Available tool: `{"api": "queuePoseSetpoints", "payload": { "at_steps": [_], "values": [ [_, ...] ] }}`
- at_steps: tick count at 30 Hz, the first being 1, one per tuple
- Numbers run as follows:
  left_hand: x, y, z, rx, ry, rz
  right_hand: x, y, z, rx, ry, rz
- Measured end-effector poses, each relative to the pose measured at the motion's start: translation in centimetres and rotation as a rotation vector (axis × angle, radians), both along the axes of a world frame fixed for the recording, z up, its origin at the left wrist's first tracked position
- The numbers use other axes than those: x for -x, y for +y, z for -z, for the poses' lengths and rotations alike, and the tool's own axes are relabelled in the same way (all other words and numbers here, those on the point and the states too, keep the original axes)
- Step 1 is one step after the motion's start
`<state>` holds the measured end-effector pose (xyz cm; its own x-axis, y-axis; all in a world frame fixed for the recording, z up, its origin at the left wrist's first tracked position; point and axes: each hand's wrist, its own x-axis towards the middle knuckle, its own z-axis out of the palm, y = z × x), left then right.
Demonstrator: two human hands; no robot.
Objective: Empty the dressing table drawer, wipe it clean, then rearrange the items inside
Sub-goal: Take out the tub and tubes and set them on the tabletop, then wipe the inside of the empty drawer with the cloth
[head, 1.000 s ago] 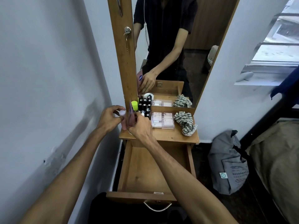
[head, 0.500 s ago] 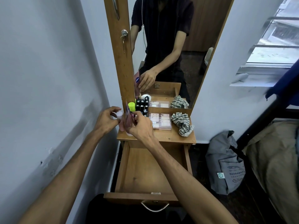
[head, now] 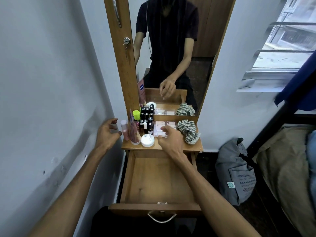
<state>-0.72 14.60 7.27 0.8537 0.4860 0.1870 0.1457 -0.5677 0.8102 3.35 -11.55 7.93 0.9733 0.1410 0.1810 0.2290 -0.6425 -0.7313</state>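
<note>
The drawer [head: 153,178] is pulled out in the lower middle of the frame, and its wooden floor is bare, so the emptying looks done. All the things stand on the table top [head: 171,147] just above it, in the middle of the frame. The left hand [head: 106,132] hovers at the left edge of the table top with its fingers spread and loosely bent, and it holds nothing. The pink bottle [head: 124,130] stands upright just to the right of that hand's fingertips, very near but not touching as far as can be seen. Beside the bottle is a tall pink tube [head: 134,132], then a round white jar [head: 147,140] at the front edge. The right hand [head: 169,137] reaches over the middle of the table top with its fingers loosely open, and it holds nothing too. It hangs over the flat clear boxes [head: 164,127], and the striped cloth [head: 188,132] lies crumpled just to its right. The cloth is much nearer the right hand than the left. If wiping comes next, the right hand would need to move a little to the right to take the cloth. If the things go back now, the left hand is nearest the pink bottle, whose long side points up.
</note>
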Motion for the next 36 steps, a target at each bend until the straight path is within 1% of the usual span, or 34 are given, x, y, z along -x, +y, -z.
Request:
{"api": "queuePoseSetpoints", "payload": {
  "at_steps": [3, 5, 7, 9, 11, 13, 15, 19, 22, 25, 27, 31, 36],
  "values": [
    [1.5, -0.7, 0.7, -0.029, -0.088, -0.113, -1.3, -3.0, 0.0, 0.042, -0.115, 0.174],
    [2.8, -1.4, 1.3, -0.019, -0.139, -0.179, -2.6, -4.9, -0.1, 0.124, -0.17, 0.257],
    [4.2, -2.5, 2.2, 0.007, -0.141, -0.23, -4.2, -6.4, 0.1, 0.246, -0.096, 0.268],
    [5.3, -3.9, 3.4, 0.007, -0.106, -0.243, -5.3, -7.5, 0.7, 0.349, 0.057, 0.231],
    [6.3, -5.3, 4.7, 0.018, -0.026, -0.217, -5.9, -8.2, 1.4, 0.372, 0.16, 0.161],
    [6.9, -6.3, 5.9, -0.01, 0.066, -0.196, -5.9, -8.5, 1.9, 0.359, 0.157, 0.131],
    [7.5, -7.1, 7.1, -0.067, 0.152, -0.187, -5.6, -8.8, 2.1, 0.321, 0.116, 0.158],
    [8.3, -8.3, 9.1, -0.081, 0.332, -0.144, -3.8, -9.6, 2.1, 0.166, 0.096, 0.25],
    [8.6, -8.4, 9.9, -0.086, 0.421, -0.108, -1.5, -10.2, 1.8, 0.043, 0.063, 0.287],
    [8.9, -8.1, 10.6, -0.086, 0.495, -0.07, 1.4, -10.7, 1.8, -0.025, 0.061, 0.212],
    [9.2, -7.9, 11.0, -0.106, 0.537, -0.047, 3.4, -10.7, 2.4, -0.023, 0.109, 0.139],
    [9.6, -8.3, 11.1, -0.129, 0.55, -0.041, 5.6, -10.1, 4.0, 0.104, 0.201, 0.099],
    [10.3, -8.9, 11.1, -0.122, 0.549, -0.041, 7.0, -8.6, 6.7, 0.459, 0.215, 0.015]
  ]
}}
